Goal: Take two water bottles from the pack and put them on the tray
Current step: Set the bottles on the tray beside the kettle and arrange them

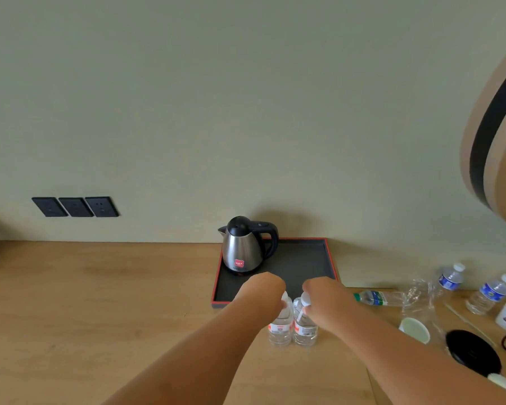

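Two clear water bottles with red-and-white labels stand side by side on the wooden counter just in front of the tray. My left hand [262, 290] grips the top of the left bottle [281, 328]. My right hand [323, 296] grips the top of the right bottle [305, 328]. The black tray with a red rim [332, 267] lies behind them against the wall. Torn clear plastic pack wrap [419, 299] lies to the right.
A steel electric kettle [244, 247] stands on the tray's back left part. Right of the tray lie a green-labelled bottle [376, 298] on its side, two blue-labelled bottles [450, 280] [490, 295], paper cups [415, 330] and a black round object [472, 353].
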`<state>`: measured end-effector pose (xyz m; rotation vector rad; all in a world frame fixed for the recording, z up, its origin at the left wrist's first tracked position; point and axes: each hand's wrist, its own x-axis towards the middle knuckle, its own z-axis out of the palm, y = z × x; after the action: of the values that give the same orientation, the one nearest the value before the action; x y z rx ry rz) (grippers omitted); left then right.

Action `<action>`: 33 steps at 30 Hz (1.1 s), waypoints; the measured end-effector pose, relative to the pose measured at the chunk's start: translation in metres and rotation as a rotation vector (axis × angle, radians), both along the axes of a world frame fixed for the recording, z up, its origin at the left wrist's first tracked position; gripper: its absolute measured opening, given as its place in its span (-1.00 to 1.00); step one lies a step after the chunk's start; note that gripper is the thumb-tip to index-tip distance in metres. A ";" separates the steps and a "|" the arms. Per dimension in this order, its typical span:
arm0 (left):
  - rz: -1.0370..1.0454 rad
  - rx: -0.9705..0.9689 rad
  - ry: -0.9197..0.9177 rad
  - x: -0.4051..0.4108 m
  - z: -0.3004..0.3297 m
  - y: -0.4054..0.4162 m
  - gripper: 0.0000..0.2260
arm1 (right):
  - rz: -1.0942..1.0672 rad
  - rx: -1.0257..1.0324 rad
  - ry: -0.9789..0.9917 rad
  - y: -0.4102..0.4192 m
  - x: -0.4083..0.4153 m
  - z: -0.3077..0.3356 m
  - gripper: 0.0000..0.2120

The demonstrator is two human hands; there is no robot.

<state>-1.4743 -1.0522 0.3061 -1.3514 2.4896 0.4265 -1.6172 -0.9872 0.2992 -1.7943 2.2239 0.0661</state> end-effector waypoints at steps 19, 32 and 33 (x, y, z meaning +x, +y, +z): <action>-0.114 0.007 0.033 0.006 0.002 -0.006 -0.68 | -0.027 0.010 -0.009 -0.002 0.005 0.002 -0.89; -0.076 0.113 0.373 0.013 -0.020 -0.031 -0.83 | -0.023 0.050 -0.009 -0.022 -0.007 0.009 -0.71; -0.072 0.119 0.375 0.011 -0.020 -0.032 -0.83 | -0.012 0.057 -0.006 -0.024 -0.010 0.011 -0.67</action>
<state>-1.4631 -1.0839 0.2859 -1.2241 2.7426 0.8670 -1.6269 -1.0113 0.3102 -1.7491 2.2059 0.1202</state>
